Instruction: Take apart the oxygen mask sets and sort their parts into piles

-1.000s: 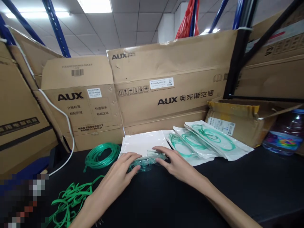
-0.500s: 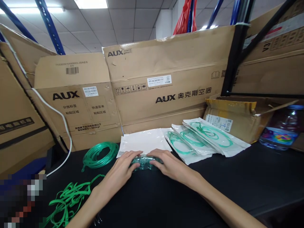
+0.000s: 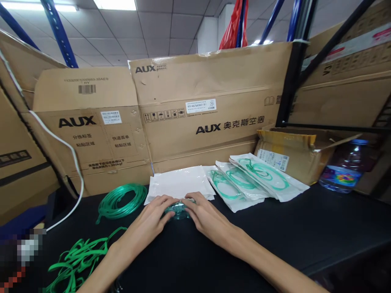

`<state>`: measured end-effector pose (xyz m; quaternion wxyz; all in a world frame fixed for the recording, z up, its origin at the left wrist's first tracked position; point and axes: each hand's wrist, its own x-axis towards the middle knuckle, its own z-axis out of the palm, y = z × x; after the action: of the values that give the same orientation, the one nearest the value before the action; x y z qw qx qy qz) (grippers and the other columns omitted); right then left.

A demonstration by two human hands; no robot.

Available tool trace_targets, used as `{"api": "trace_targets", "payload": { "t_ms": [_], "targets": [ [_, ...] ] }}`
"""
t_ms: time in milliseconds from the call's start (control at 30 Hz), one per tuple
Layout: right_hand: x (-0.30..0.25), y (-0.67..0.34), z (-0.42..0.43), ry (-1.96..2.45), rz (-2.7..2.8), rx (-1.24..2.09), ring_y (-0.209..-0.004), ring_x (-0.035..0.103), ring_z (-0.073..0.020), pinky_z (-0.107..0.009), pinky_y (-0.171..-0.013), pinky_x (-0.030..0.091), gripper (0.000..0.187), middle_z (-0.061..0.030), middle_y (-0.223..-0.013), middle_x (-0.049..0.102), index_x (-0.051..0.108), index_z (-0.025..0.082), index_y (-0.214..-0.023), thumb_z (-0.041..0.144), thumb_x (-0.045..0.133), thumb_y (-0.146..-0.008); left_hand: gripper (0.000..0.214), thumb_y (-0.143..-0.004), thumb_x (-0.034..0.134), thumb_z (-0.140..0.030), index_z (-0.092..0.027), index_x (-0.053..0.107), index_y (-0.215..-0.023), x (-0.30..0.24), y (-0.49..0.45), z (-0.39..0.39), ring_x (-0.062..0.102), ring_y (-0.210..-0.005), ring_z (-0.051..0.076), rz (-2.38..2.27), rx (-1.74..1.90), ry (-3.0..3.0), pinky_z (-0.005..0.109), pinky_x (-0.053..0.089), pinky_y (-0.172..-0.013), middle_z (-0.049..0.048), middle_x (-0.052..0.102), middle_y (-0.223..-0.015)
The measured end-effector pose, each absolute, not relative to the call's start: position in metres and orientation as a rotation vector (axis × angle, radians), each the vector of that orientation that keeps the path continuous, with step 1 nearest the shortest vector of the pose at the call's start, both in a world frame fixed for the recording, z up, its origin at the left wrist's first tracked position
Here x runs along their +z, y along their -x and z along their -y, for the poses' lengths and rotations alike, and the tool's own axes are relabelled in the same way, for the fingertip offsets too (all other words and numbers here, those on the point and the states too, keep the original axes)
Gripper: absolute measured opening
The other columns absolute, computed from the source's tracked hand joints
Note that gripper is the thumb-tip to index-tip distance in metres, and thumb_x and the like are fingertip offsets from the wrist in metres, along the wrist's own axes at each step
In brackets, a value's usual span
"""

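Observation:
Both of my hands are at a small group of clear green plastic oxygen masks [image 3: 180, 212] on the black table, just in front of the white packets. My left hand [image 3: 156, 215] grips their left side, thumb in front and fingers over the top. From the other side, my right hand [image 3: 204, 215] has its fingers bent over the top and right end. The fingers hide much of the masks, so their number and full shape cannot be made out. A coil of green tubing [image 3: 124, 200] lies left of my left hand, and a tangle of green elastic straps [image 3: 81, 258] is near my left forearm.
White packets [image 3: 180, 183] lie behind my hands. Clear-fronted pouches with green tubing [image 3: 259, 177] fan out to the right. Further right are an open carton [image 3: 301, 162] and a water bottle [image 3: 343, 171]. Large cardboard sheets [image 3: 207, 89] wall the back; a white cable [image 3: 77, 171] hangs left.
My right hand has moved in toward my left, and less of the masks shows between them. The whole view has shifted slightly, with the scene now further left.

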<state>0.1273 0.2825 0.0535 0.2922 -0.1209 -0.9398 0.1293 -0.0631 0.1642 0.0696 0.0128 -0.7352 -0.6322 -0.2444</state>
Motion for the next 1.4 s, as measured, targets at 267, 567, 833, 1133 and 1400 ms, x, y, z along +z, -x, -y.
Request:
{"api": "trace_targets", "payload": {
  "t_ms": [267,567,833,1133,1400],
  "targets": [
    [0.089,-0.194,-0.358,0.777,2.4,0.015,-0.135,0.053,-0.0257,-0.045,-0.115,0.043,0.031,-0.0127,-0.144,0.056,0.065,0.021,-0.132,0.03,0.052,-0.105,0.04,-0.104,0.049,-0.028,-0.03,0.051,-0.144,0.072,0.068,-0.163,0.061,-0.121,0.024,1.864,-0.76,2.231,0.041,0.05,-0.105,0.0067,0.062,-0.133],
    [0.092,-0.244,-0.453,1.465,2.289,-0.307,-0.112,0.065,-0.0261,-0.049,-0.096,0.055,0.027,-0.0099,-0.13,0.065,0.065,0.017,-0.123,0.029,0.066,-0.098,0.032,-0.105,0.049,-0.031,-0.03,0.059,-0.135,0.091,0.031,-0.159,0.065,-0.114,0.023,1.853,-0.969,2.257,0.039,0.053,-0.101,0.0055,0.067,-0.124],
    [0.156,-0.249,-0.443,1.454,2.206,-0.368,-0.094,0.07,-0.0203,-0.039,-0.083,0.059,0.022,-0.0073,-0.108,0.071,0.069,0.015,-0.111,0.034,0.061,-0.102,0.029,-0.101,0.057,-0.035,-0.031,0.065,-0.129,0.094,0.022,-0.153,0.065,-0.114,0.025,2.019,-1.25,2.255,0.042,0.05,-0.103,0.004,0.069,-0.126],
    [0.183,-0.213,-0.346,0.605,2.187,-0.346,-0.098,0.075,-0.0283,-0.044,-0.087,0.061,0.033,-0.0116,-0.116,0.077,0.074,0.019,-0.119,0.022,0.047,-0.101,0.072,-0.093,0.058,-0.066,-0.01,0.057,-0.139,0.12,0.0,-0.188,0.065,-0.124,0.033,2.182,-2.925,2.191,0.045,0.048,-0.108,0.0227,0.064,-0.138],
    [0.115,-0.154,-0.286,-0.09,2.316,-0.298,-0.128,0.063,-0.0285,-0.052,-0.112,0.048,0.04,-0.0165,-0.132,0.07,0.069,0.014,-0.129,0.008,0.038,-0.104,0.056,-0.099,0.053,-0.051,-0.009,0.06,-0.135,0.133,0.048,-0.197,0.077,-0.095,0.032,2.006,-3.591,1.288,0.048,0.061,-0.088,0.0184,0.077,-0.113]
  ]
}}
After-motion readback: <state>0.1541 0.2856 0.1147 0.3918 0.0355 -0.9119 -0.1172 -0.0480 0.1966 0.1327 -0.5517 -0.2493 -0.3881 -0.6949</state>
